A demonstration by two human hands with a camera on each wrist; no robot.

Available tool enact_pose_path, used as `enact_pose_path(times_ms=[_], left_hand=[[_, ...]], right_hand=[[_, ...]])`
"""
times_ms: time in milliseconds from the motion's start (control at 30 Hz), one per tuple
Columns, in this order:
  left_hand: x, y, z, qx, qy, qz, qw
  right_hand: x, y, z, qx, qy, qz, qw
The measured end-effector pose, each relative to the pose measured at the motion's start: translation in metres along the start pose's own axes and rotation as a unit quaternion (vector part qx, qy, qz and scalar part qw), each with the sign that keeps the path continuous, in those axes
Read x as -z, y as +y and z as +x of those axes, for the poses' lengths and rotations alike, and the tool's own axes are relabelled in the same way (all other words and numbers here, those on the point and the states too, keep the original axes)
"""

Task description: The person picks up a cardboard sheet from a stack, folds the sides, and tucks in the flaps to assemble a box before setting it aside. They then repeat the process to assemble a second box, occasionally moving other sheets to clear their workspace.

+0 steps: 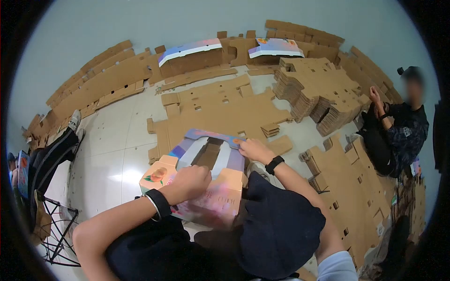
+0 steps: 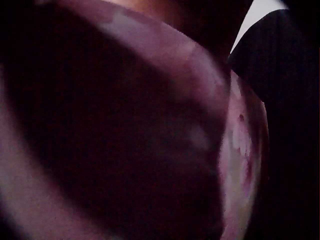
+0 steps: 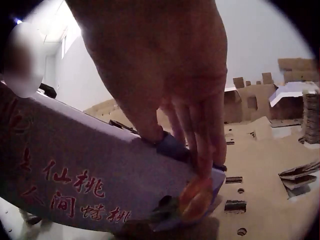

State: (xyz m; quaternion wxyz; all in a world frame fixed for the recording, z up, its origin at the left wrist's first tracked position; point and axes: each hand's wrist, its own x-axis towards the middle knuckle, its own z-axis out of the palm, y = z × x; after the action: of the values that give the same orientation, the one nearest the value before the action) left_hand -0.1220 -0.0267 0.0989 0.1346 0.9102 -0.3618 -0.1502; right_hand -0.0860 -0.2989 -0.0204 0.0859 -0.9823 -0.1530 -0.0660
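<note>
A printed peach carton (image 1: 225, 199) in pink, orange and purple sits tilted before the person, its window opening showing brown cardboard inside. At the window's near edge, the left hand (image 1: 194, 182) holds the carton with curled fingers, fingertips hidden. The right hand (image 1: 255, 152) pinches the carton's far right corner. Up close in the right wrist view, thumb and fingers (image 3: 202, 135) straddle the top edge of a panel (image 3: 90, 165) with red characters and a peach picture. Dark, blurred printed carton surface (image 2: 242, 145) fills much of the left wrist view.
Flattened brown cardboard (image 1: 220, 110) lies just beyond the carton, with a tall stack of blanks (image 1: 318, 84) at back right. Two printed cartons (image 1: 192, 51) stand along the wall. Another person (image 1: 398, 126) sits at right; someone's legs (image 1: 54, 157) and a black wire frame (image 1: 58, 229) are at left.
</note>
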Motion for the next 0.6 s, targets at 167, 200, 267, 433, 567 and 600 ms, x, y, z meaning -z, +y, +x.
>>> enact_pose_path(times_ms=[167,200,267,433,567,600], left_hand=[[0.007,0.008,-0.005,-0.02,0.0,0.004,1.0],[0.007,0.008,-0.006,-0.03,0.003,0.006,1.0],[0.004,0.002,-0.002,-0.014,0.01,-0.003,1.0],[-0.003,0.002,0.006,-0.01,0.035,-0.034,0.999],[0.0,0.006,0.008,0.0,0.018,-0.019,1.0],[0.001,0.005,0.008,-0.001,0.018,-0.016,1.0]], right_hand=[[-0.035,0.018,0.006,-0.034,0.042,0.103,0.993],[-0.036,0.016,0.006,-0.048,0.073,0.142,0.986],[-0.025,0.003,0.008,-0.129,0.082,0.167,0.974],[-0.025,-0.007,0.0,-0.276,0.115,0.303,0.905],[-0.035,-0.002,0.011,-0.238,0.082,0.145,0.957],[-0.038,-0.002,0.011,-0.219,0.091,0.115,0.965]])
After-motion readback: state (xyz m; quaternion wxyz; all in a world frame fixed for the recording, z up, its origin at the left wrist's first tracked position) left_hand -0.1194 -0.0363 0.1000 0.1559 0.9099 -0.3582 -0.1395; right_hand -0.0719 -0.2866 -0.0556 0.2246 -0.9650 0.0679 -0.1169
